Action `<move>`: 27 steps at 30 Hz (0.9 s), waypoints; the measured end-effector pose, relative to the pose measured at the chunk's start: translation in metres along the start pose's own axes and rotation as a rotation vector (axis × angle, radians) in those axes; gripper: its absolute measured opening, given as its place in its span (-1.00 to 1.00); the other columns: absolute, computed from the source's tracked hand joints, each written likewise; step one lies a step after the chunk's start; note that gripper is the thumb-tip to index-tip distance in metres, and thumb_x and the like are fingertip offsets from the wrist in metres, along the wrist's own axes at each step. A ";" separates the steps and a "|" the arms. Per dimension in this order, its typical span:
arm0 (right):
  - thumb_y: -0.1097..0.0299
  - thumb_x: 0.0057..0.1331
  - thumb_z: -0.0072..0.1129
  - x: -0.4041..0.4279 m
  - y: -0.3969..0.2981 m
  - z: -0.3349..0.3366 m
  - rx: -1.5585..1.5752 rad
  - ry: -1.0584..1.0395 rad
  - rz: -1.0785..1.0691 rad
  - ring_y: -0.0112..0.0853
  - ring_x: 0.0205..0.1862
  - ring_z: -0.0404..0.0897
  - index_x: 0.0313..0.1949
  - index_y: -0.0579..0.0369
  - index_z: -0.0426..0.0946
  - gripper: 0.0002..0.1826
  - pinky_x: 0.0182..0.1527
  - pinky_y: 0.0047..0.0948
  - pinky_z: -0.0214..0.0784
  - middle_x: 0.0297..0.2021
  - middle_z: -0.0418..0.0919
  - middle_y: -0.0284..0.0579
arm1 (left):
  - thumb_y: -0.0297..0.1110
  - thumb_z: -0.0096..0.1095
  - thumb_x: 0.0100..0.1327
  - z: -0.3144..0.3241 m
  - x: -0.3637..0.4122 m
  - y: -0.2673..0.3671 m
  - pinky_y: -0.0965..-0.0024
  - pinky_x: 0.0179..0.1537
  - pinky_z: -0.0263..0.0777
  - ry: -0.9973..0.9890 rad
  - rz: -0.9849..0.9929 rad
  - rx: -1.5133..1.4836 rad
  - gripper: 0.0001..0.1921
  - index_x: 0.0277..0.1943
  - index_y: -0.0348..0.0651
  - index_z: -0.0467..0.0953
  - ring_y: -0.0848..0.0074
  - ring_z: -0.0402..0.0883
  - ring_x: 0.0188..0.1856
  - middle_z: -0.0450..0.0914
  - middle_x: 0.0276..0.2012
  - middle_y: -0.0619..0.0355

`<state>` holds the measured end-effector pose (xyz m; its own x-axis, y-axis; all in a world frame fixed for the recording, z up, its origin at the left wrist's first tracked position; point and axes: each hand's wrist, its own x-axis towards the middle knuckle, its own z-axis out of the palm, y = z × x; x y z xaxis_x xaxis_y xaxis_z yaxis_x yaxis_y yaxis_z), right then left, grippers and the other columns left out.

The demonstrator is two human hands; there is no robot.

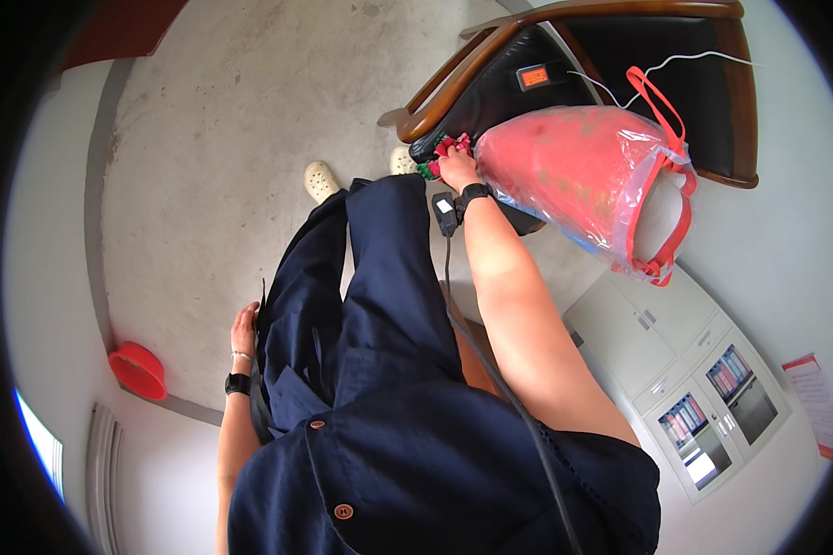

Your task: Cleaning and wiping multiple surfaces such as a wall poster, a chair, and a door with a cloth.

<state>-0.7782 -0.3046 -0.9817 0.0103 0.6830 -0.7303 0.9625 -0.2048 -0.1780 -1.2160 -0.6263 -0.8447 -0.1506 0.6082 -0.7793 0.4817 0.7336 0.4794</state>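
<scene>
My right hand [458, 168] is on a small bunch of red and green patterned fabric [451, 147] at the front corner of a black-cushioned wooden chair [486, 90]; its fingertips are partly hidden in the cloth. Right beside that hand, a large red bag in clear plastic [562, 173] lies on its side across the seat, its red straps towards the right. My left hand [244, 329] hangs beside my left thigh, holding nothing, fingers extended. Both wrists wear black bands, and a small black device [445, 214] with a cable sits by the right one.
A black case with an orange label [533, 77] and a white cable [666, 61] lie on the seats. A red plastic basin [139, 371] stands by the left wall. At the lower right is a grey cabinet [673, 378] with binders behind glass. My feet wear cream clogs [321, 182].
</scene>
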 end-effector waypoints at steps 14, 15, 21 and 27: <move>0.43 0.01 0.14 -0.049 0.023 0.004 -0.072 0.393 -0.301 -0.13 0.16 0.23 0.12 0.12 0.30 -0.40 0.16 -0.26 0.19 0.17 0.24 0.06 | -0.42 -0.16 0.33 0.084 0.001 0.068 0.50 -0.10 0.44 -0.048 -0.399 -0.619 -0.73 -0.01 -0.21 0.47 0.50 0.55 -0.13 0.52 -0.13 0.14; 0.43 0.01 0.14 -0.055 0.021 0.000 -0.061 0.387 -0.311 -0.12 0.16 0.23 0.12 0.12 0.30 -0.40 0.16 -0.26 0.19 0.17 0.24 0.06 | -0.42 -0.16 0.33 0.088 -0.004 0.069 0.50 -0.10 0.44 -0.034 -0.406 -0.615 -0.73 -0.01 -0.21 0.47 0.50 0.55 -0.13 0.52 -0.13 0.14; 0.45 -0.01 0.16 -0.079 0.068 -0.019 -0.102 0.323 -0.518 -0.20 0.21 0.20 0.09 0.07 0.32 -0.41 0.22 -0.24 0.09 0.19 0.24 -0.07 | -0.28 -0.03 0.28 0.124 0.004 0.110 0.50 -0.10 0.43 -0.034 -0.481 -0.623 -0.71 -0.05 -0.25 0.49 0.52 0.54 -0.22 0.56 -0.20 0.12; 0.49 0.02 0.13 -0.119 0.131 -0.017 -0.117 0.170 -0.424 -0.25 0.26 0.15 0.18 0.00 0.23 -0.34 0.23 -0.24 0.05 0.21 0.21 -0.17 | -0.22 0.04 0.26 0.156 0.008 0.114 0.52 -0.18 0.41 0.027 -0.456 -0.808 -0.69 -0.06 -0.25 0.51 0.53 0.54 -0.31 0.54 -0.39 0.19</move>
<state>-0.6488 -0.4011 -0.9068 -0.3553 0.7966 -0.4892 0.9155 0.1908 -0.3542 -1.0277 -0.5852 -0.8589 -0.2027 0.2079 -0.9569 -0.3751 0.8862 0.2720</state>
